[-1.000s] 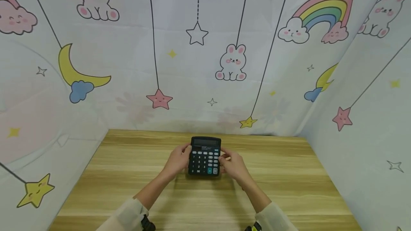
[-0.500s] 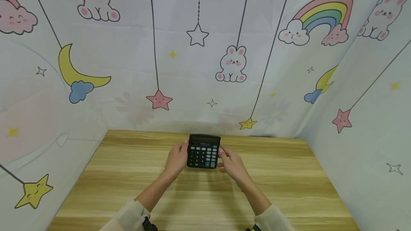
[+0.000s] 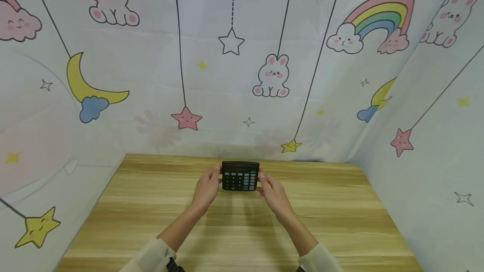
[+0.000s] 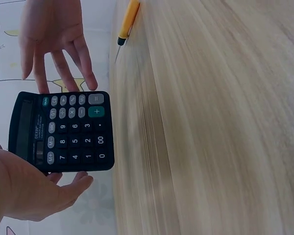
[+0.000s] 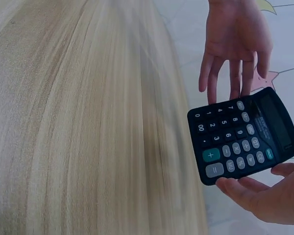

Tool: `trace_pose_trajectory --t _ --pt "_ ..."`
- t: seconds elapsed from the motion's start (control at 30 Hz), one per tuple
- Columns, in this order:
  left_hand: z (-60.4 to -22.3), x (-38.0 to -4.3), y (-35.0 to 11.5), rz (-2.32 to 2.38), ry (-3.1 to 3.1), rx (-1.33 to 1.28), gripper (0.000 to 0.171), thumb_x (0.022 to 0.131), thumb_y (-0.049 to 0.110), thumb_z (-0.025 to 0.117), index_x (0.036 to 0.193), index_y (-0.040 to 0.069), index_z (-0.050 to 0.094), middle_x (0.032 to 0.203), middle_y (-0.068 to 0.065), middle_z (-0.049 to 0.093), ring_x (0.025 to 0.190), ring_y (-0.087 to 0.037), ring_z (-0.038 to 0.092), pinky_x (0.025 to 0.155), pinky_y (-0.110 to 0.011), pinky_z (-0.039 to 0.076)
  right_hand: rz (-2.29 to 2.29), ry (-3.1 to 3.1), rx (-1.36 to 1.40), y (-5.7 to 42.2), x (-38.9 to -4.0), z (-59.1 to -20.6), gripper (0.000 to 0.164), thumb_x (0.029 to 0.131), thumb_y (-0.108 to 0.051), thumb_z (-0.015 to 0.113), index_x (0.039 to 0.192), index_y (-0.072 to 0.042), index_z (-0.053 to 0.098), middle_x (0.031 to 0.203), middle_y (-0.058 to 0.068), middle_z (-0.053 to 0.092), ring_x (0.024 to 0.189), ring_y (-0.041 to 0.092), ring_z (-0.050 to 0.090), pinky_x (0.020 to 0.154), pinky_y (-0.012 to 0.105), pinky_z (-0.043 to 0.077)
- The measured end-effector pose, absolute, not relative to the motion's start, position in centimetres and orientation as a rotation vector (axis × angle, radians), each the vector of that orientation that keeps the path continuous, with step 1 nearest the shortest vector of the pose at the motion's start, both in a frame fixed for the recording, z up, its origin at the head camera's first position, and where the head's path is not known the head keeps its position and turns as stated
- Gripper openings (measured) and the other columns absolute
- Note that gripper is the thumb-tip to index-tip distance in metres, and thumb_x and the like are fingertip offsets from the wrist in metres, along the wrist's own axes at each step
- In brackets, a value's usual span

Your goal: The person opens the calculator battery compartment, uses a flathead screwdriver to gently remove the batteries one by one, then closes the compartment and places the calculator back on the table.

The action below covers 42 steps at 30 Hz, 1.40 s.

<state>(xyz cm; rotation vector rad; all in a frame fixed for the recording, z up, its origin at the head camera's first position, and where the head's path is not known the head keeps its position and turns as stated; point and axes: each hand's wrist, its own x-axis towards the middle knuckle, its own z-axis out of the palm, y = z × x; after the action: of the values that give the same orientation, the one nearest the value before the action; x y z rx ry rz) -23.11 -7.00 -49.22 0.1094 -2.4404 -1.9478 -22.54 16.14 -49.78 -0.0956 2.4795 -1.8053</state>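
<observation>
A black desk calculator (image 3: 240,176) with grey and green keys is held over the table by both hands, one at each side. My left hand (image 3: 206,188) grips its left edge, the thumb along the side. On the opposite edge, my right hand (image 3: 273,193) holds it with thumb and fingers. Its keys and display face the wrist cameras, and the calculator (image 4: 63,131) stands close over the wood in the left wrist view. Some fingertips are hidden behind the calculator (image 5: 241,137).
The wood-grain table (image 3: 242,238) reaches back to a printed cloth wall (image 3: 227,79). In the left wrist view, an orange-handled tool (image 4: 130,19) with a black collar and thin shaft, like a screwdriver, lies on the table near the right hand.
Both hands have tipped the calculator, so its face looks much shorter in the head view. Its lower edge has moved up and away from me there.
</observation>
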Motion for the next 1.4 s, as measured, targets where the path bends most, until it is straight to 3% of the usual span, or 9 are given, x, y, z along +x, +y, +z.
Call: trace_pose_trajectory --t 0.17,0.5,0.7,0.93,1.2,1.4 --pt "-49.3 -22.9 -7.1 -2.017 -2.444 0.113 0.065 0.116 0.05 0.036 0.153 0.0 0.052 0.156 -0.023 0.049 0.134 -0.045 0.058 0.111 -0.064 0.044 -1.868 2.431 -0.08 16.1 -22.4 -50.0 0.064 0.114 -0.053 0.04 0.164 -0.012 0.042 0.152 0.026 0.054 0.129 0.043 0.063 0.108 0.048 0.052" --pt "-48.9 -23.2 -6.6 -2.183 -2.29 0.086 0.07 0.117 0.047 0.033 0.155 -0.01 0.043 0.157 -0.029 0.047 0.145 -0.045 0.048 0.116 -0.052 0.044 -1.998 2.349 -0.11 15.7 -22.4 -49.5 0.068 0.113 -0.053 0.041 0.161 -0.004 0.045 0.155 0.024 0.052 0.145 0.042 0.049 0.118 0.046 0.041" --pt "-48.9 -23.3 -6.4 -2.238 -2.256 0.069 0.071 0.116 0.049 0.033 0.155 -0.009 0.045 0.157 -0.027 0.049 0.148 -0.042 0.045 0.117 -0.051 0.043 -2.046 2.307 -0.103 15.6 -22.2 -49.2 0.063 0.115 -0.05 0.041 0.163 -0.008 0.042 0.162 0.023 0.044 0.15 0.038 0.043 0.12 0.045 0.039" --pt "-49.2 -23.2 -6.4 -2.283 -2.267 -0.019 0.069 0.118 0.045 0.027 0.158 -0.01 0.039 0.161 -0.029 0.042 0.153 -0.043 0.036 0.12 -0.056 0.037 -2.095 2.243 -0.107 15.8 -22.1 -48.9 0.061 0.115 -0.048 0.041 0.163 -0.01 0.043 0.165 0.023 0.04 0.151 0.038 0.042 0.12 0.045 0.039" --pt "-49.0 -23.2 -6.5 -2.307 -2.268 -0.039 0.072 0.116 0.05 0.028 0.158 -0.007 0.041 0.163 -0.029 0.038 0.154 -0.043 0.033 0.121 -0.056 0.035 -2.178 2.15 -0.182 16.1 -22.4 -49.3 0.064 0.115 -0.046 0.043 0.161 -0.002 0.043 0.164 0.024 0.04 0.152 0.039 0.039 0.121 0.046 0.036" --pt "-49.3 -23.2 -6.6 -2.336 -2.248 -0.043 0.065 0.118 0.041 0.029 0.157 -0.009 0.042 0.162 -0.028 0.041 0.154 -0.04 0.036 0.121 -0.054 0.036 -2.239 2.121 -0.148 16.1 -22.6 -49.5 0.062 0.113 -0.041 0.053 0.153 0.006 0.05 0.156 0.026 0.048 0.149 0.039 0.044 0.119 0.042 0.039"
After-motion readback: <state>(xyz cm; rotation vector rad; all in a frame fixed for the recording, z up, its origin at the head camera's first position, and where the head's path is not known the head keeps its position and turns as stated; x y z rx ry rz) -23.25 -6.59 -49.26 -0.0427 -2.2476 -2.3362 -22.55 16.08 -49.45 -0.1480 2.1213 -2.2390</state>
